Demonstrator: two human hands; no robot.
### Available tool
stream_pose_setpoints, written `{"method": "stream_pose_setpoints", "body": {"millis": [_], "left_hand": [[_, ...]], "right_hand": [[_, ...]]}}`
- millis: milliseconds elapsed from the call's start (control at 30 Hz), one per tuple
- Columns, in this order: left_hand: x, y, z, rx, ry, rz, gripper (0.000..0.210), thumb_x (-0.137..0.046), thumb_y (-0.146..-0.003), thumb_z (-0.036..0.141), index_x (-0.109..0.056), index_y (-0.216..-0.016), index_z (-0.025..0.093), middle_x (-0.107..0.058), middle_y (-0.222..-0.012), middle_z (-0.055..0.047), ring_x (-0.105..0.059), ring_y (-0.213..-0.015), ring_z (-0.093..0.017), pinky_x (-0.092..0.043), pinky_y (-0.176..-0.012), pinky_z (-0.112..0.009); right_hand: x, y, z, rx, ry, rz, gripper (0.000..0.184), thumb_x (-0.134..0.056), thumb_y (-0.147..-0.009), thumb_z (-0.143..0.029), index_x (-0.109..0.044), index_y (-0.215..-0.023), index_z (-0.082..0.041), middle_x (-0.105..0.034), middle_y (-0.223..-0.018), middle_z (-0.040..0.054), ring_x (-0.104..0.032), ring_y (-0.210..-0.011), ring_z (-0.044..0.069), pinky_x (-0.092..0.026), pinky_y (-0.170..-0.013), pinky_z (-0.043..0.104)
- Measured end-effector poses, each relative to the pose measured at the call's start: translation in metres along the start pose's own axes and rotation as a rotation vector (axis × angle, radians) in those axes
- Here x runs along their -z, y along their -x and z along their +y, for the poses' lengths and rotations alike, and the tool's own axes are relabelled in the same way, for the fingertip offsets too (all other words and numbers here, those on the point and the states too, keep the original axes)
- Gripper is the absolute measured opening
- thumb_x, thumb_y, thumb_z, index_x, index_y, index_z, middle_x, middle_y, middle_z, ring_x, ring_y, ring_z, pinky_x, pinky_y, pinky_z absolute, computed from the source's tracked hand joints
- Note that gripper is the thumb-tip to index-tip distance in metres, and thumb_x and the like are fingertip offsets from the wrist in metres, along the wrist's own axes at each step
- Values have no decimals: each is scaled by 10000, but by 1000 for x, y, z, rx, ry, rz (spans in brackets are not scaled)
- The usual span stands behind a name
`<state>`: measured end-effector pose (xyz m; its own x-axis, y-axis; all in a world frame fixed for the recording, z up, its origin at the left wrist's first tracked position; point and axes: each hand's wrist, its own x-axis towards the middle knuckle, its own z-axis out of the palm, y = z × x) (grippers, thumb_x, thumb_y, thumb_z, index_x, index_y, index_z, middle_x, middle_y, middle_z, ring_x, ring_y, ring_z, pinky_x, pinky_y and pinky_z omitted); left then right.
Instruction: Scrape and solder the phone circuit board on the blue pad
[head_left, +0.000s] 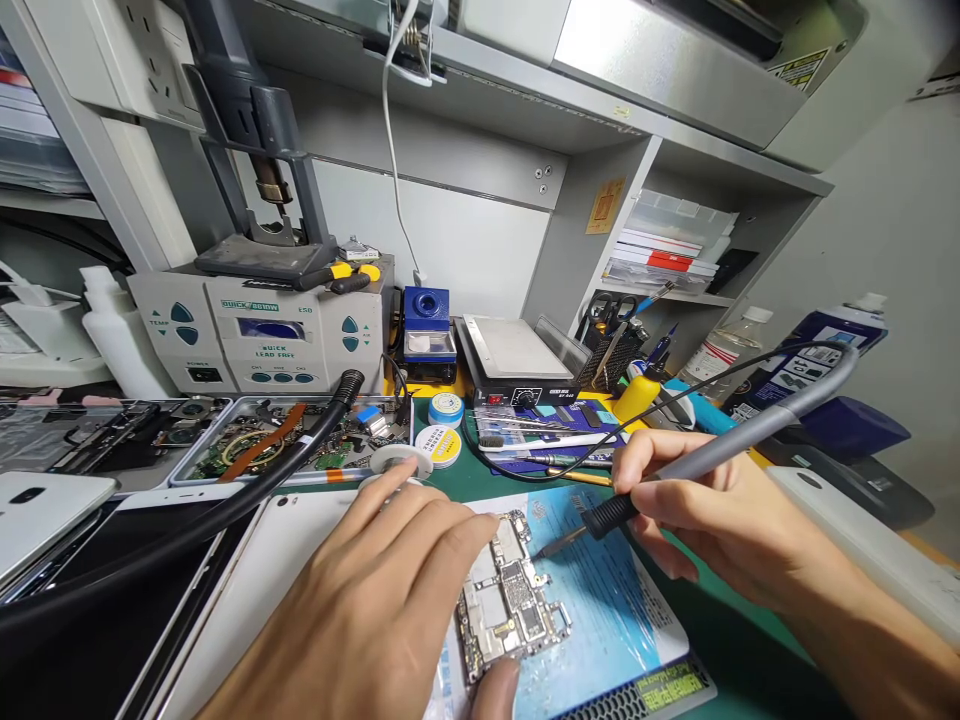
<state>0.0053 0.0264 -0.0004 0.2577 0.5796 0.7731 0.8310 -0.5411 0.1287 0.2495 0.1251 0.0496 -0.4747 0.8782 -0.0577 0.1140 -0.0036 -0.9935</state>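
A phone circuit board point(491, 600) lies on a blue and white printed sheet. My left hand point(382, 590) spans its left side, index fingertip at the top edge and thumb at the bottom, gripping it between them. The other left fingers stretch over a flat round lid point(401, 460), with one fingertip at it. My right hand point(690, 510) holds a soldering iron point(615, 513) like a pen around its black ribbed grip. The iron's tip points down-left and reaches the right edge of the board; whether it touches cannot be made out.
A hot air station point(262, 330) stands at the back left, its black hose point(247, 490) crossing the bench. The iron's cord loops over tools near a yellow bottle point(637, 395). Opened phones point(277, 440) lie left; a spray can point(825, 340) stands right.
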Motion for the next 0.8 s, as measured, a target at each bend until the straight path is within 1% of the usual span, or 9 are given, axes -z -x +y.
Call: {"method": "stream_pose_setpoints", "body": {"millis": [67, 200, 300, 467, 800], "left_hand": [[0, 1, 0, 14, -2, -19, 295, -621, -779, 282, -615, -1063, 202, -688, -902, -13, -660, -879, -224, -472, -1029, -435], [-1, 4, -1, 1, 9, -14, 304, -613, -790, 308, -615, -1074, 199, -690, -899, -14, -659, -880, -224, -472, -1031, -440], [-1, 6, -2, -7, -8, -51, 321, -619, -791, 303, -617, -1094, 197, -693, -910, -11, -658, -907, -227, -463, -1037, -437], [-1, 4, -2, -27, 12, 6, 351, -628, -784, 304, -607, -1117, 197, -687, -925, -3, -645, -880, -209, -422, -1058, -416], [-2, 1, -2, -31, -4, 15, 365, -625, -775, 304, -597, -1119, 185, -693, -941, -16, -641, -908, -222, -402, -1083, -408]], "right_hand": [[0, 1, 0, 4, -1, -7, 158, -794, -722, -307, -700, -715, -180, -562, -449, -18, -473, -349, 100, -342, -347, 171], [2, 1, 0, 9, -4, -21, 94, -771, -724, -255, -712, -720, -182, -567, -465, -18, -478, -367, 99, -357, -361, 175], [4, 0, 1, 14, -7, -29, 57, -760, -720, -232, -727, -717, -185, -567, -484, -17, -484, -377, 99, -361, -359, 174], [6, -2, 5, 23, -18, -40, 38, -767, -697, -234, -744, -707, -206, -561, -495, -20, -487, -359, 97, -360, -342, 172], [5, -2, 5, 26, -23, -24, 13, -753, -704, -223, -748, -708, -212, -550, -522, -21, -488, -375, 89, -356, -355, 166]]}}
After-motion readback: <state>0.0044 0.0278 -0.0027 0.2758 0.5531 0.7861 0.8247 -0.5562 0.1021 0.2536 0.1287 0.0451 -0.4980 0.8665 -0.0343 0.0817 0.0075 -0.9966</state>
